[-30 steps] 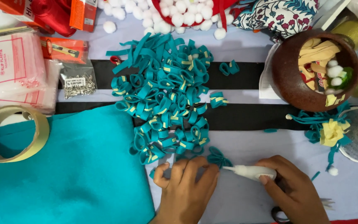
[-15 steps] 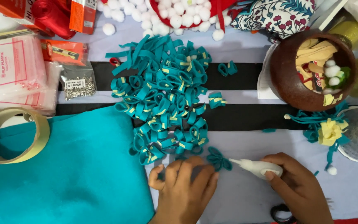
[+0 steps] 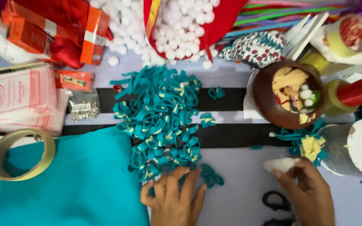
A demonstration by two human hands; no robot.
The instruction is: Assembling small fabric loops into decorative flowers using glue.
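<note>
— What moved?
— Since a moment ago, my right hand (image 3: 304, 188) pulled right, away from the teal loop cluster (image 3: 211, 175).
— From the left?
— Tape ring (image 3: 21, 154) on teal felt (image 3: 76, 184); my left hand (image 3: 174, 196) flat, fingers spread, beside the loop pile (image 3: 160, 121); right fingers clamped on a white glue tube (image 3: 282, 164), scissors (image 3: 276, 201) under that wrist, brown bowl (image 3: 288, 98) above.

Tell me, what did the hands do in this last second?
The right hand drew back to the right, taking the white glue tube away from the small teal loop cluster. The left hand stayed flat on the table, fingers beside that cluster. The teal loop pile, tape roll and brown bowl stayed put.
</note>
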